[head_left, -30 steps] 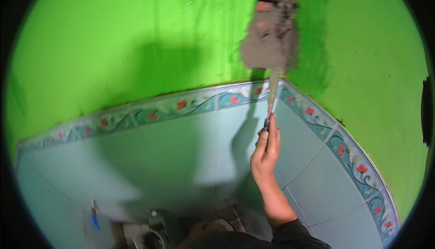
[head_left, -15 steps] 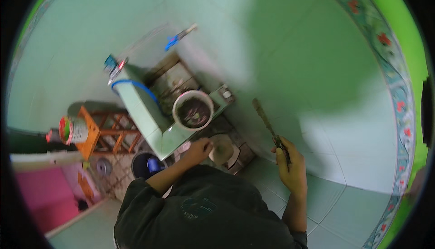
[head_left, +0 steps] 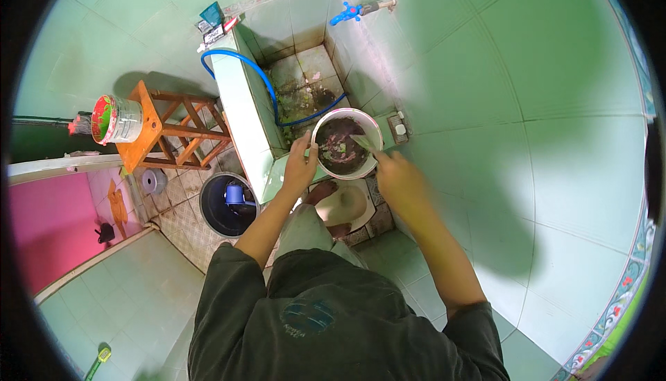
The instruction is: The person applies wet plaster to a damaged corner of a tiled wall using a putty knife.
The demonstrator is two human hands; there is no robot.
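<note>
Left hand [head_left: 300, 167]: our fingers grip the rim of the white bucket [head_left: 345, 146] at its 9 o'clock
Right hand [head_left: 401, 176]: our fingers close round a trowel [head_left: 363, 144] dipped in the dark mortar
Bucket: on the tiled trough ledge [head_left: 243, 103], paint can [head_left: 114, 119] on the stool far at 9 o'clock

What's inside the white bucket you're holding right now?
The white bucket holds dark, wet grey-brown mix with greenish streaks. The blade of the trowel in the right hand dips into it; the left hand grips the rim. The bucket's bottom is covered by the mix.
</note>
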